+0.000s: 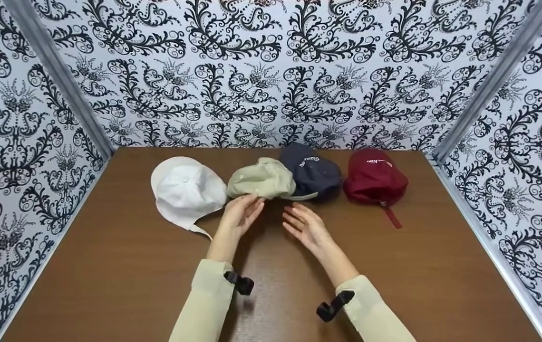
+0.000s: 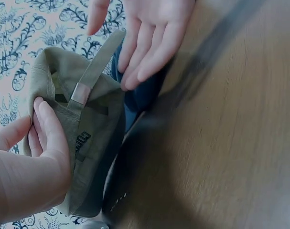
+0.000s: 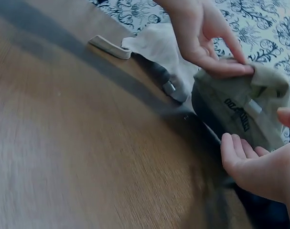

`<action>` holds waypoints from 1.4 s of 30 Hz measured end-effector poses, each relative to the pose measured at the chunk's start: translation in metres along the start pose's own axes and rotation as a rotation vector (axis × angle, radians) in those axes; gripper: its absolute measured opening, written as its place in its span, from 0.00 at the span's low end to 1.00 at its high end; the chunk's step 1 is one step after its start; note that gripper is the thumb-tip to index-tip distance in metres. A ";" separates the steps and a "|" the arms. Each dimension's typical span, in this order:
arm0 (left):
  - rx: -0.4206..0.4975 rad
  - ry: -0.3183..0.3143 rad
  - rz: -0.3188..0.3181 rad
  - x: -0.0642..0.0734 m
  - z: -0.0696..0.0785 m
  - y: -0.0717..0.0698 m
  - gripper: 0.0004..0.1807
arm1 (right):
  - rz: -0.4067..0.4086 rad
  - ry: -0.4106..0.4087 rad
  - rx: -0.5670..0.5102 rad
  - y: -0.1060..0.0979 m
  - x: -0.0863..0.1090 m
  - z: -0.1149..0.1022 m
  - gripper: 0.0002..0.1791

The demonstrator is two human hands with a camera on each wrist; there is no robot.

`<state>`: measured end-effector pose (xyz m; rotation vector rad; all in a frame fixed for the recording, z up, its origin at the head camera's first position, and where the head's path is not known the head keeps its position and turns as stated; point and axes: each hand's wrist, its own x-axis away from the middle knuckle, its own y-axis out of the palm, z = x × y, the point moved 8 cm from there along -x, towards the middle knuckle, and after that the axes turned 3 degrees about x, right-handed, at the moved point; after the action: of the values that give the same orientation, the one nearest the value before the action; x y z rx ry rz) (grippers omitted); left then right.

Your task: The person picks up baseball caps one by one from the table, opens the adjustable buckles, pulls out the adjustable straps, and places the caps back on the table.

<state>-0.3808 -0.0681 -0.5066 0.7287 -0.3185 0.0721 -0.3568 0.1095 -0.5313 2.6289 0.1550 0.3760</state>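
Note:
A light green cap (image 1: 261, 179) stands between a white cap (image 1: 189, 187) and a dark navy cap (image 1: 316, 172), partly overlapping the navy one. My left hand (image 1: 241, 213) pinches its edge, the thumb outside and the fingers inside the rim in the left wrist view. The cap's inside, with dark lettering and a strap with a metal buckle (image 2: 80, 93), faces me there. To the right, my right hand (image 1: 308, 227) is held close to the strap end, palm inward, fingers extended and thumb apart. Whether its fingertips touch the cap, I cannot tell.
A dark red cap (image 1: 376, 176) lies at the right of the row, its strap (image 1: 392, 217) trailing forward. All the caps are near the back of a brown wooden table (image 1: 123, 285). Patterned black-and-white walls (image 1: 271, 85) enclose the table at the back and sides.

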 end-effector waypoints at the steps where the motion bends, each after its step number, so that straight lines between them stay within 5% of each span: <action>1: 0.005 -0.003 -0.007 0.002 0.000 0.000 0.02 | 0.005 -0.004 -0.022 0.000 -0.001 0.000 0.22; 6: 0.021 -0.027 -0.037 0.013 -0.005 0.001 0.02 | 0.025 -0.026 -0.113 -0.001 -0.003 0.003 0.04; 11: 0.024 -0.039 -0.064 0.025 -0.007 0.003 0.02 | -0.026 -0.026 -0.198 0.002 -0.003 0.004 0.08; 18: -0.012 -0.023 -0.090 0.037 -0.006 0.002 0.03 | -0.142 0.123 -0.354 0.013 0.003 0.012 0.10; 24: -0.053 -0.009 -0.116 0.045 -0.006 0.001 0.02 | -0.158 0.130 -0.425 0.020 0.011 0.015 0.13; 29: -0.125 0.036 -0.130 0.054 0.000 0.003 0.05 | -0.182 0.122 -0.471 0.026 0.018 0.013 0.06; 35: -0.238 0.190 -0.138 0.068 0.012 0.008 0.06 | -0.190 0.142 -0.529 0.036 0.027 0.010 0.04; 42: -0.544 0.551 -0.123 0.096 0.033 0.029 0.09 | -0.209 0.121 -0.544 0.049 0.040 -0.002 0.10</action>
<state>-0.3029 -0.0726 -0.4350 0.1673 0.2324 0.0631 -0.3172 0.0738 -0.4973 2.0346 0.3161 0.4336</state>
